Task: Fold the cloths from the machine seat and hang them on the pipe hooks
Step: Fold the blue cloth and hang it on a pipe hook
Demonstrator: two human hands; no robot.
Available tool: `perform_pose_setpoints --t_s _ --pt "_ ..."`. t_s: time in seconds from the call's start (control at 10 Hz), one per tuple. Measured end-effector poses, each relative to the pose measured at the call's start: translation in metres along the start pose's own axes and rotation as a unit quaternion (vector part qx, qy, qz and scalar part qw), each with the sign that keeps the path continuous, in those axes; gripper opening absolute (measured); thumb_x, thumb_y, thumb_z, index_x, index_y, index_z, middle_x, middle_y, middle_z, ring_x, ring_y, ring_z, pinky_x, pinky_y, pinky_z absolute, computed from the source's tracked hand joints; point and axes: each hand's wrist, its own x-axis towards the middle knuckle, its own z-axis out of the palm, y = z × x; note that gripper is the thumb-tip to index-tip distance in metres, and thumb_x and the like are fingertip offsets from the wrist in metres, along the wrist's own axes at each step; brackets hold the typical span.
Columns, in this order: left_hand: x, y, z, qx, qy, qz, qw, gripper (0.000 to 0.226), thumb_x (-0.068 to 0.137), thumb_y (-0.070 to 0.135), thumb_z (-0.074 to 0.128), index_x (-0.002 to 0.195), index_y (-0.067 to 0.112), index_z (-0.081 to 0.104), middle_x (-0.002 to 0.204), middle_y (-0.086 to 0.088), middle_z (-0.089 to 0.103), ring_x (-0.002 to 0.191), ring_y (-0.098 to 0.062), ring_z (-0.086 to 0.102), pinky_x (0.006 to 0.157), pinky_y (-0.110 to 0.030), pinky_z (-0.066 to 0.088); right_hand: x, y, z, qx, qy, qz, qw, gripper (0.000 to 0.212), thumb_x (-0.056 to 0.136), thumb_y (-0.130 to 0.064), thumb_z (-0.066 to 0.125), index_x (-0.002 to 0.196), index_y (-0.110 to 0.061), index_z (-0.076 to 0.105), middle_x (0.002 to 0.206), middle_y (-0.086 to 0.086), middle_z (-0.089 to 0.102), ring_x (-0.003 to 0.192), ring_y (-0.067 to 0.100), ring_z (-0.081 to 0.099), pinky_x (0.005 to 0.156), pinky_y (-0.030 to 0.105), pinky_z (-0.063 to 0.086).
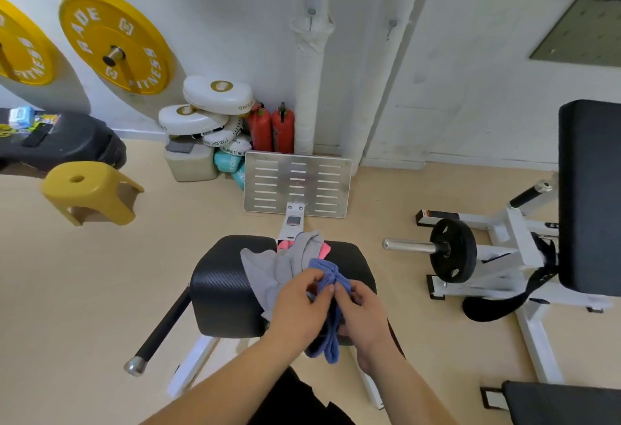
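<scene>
A black padded machine seat [221, 290] stands just in front of me. A grey cloth [268, 268] lies crumpled on it, with a pink cloth [324, 250] showing beneath its far side. A bunched blue cloth [331, 337] is held over the seat's near right part and hangs down past its edge. My left hand [297, 307] pinches the blue cloth from the left and my right hand [364, 315] grips it from the right. On the wall behind, a white wrapped pipe [307, 88] carries a small hook [312, 16]; a second hook [390, 28] sits on the wall to its right.
A slotted metal footplate [297, 184] stands beyond the seat. Red extinguishers [272, 130] and white pads [218, 95] sit by the pipe's base. A yellow stool [90, 191] is at left; a white machine with a black weight plate [453, 250] and a tall back pad [589, 189] is at right.
</scene>
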Motion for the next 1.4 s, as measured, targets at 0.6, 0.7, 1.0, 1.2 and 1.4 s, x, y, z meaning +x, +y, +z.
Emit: perform_pose_setpoints --t_s 0.6,0.7,1.0,1.2,1.4 --pt "-0.042 0.017 -0.06 -0.173 -0.152 -0.042 0.972 0.071 0.078 0.032 0.089 0.138 0.041 0.053 0.131 0.015 0.068 0.121 -0.011 0.065 0.108 -0.041 0.052 -0.062 -0.068 -0.064 -0.021 -0.205 -0.111 0.972 0.029 0.1 -0.04 0.062 0.113 -0.015 0.067 0.11 0.01 0.073 0.1 0.02 0.069 0.092 0.043 0.057" --pt "-0.062 0.012 -0.066 -0.225 -0.192 -0.077 0.952 0.056 0.078 0.028 0.087 0.129 0.024 0.067 0.125 -0.001 0.074 0.116 -0.024 0.07 0.104 -0.049 0.055 -0.064 -0.069 -0.062 -0.011 -0.233 -0.086 0.969 0.029 0.103 -0.042 0.056 0.116 -0.02 0.069 0.117 0.007 0.074 0.104 0.021 0.071 0.093 0.041 0.056" --pt "-0.098 -0.044 -0.081 -0.094 0.093 -0.143 0.981 0.007 0.085 0.029 0.077 0.092 0.028 0.075 0.087 0.006 0.079 0.088 -0.017 0.074 0.084 -0.038 0.063 -0.068 -0.009 0.021 -0.29 -0.226 -0.025 0.93 0.076 0.084 -0.045 0.079 0.145 -0.03 0.037 0.133 -0.008 0.06 0.12 0.011 0.063 0.102 0.032 0.054" --pt "-0.104 -0.074 -0.105 0.105 0.135 -0.162 0.972 0.021 0.087 0.058 0.061 0.089 0.037 0.062 0.082 0.012 0.071 0.077 -0.005 0.067 0.071 -0.026 0.056 -0.065 0.018 0.095 -0.376 -0.175 -0.074 0.907 0.043 0.097 -0.029 0.063 0.131 -0.019 0.039 0.108 -0.001 0.057 0.093 0.01 0.056 0.076 0.019 0.048" --pt "-0.133 -0.094 -0.151 -0.094 0.088 -0.176 0.976 0.014 0.098 0.033 0.059 0.108 0.04 0.065 0.102 0.018 0.072 0.093 -0.005 0.07 0.086 -0.029 0.061 -0.067 0.033 0.155 -0.407 -0.131 -0.081 0.901 0.032 0.084 -0.03 0.064 0.109 -0.039 0.046 0.107 -0.007 0.058 0.093 0.013 0.063 0.085 0.04 0.06"
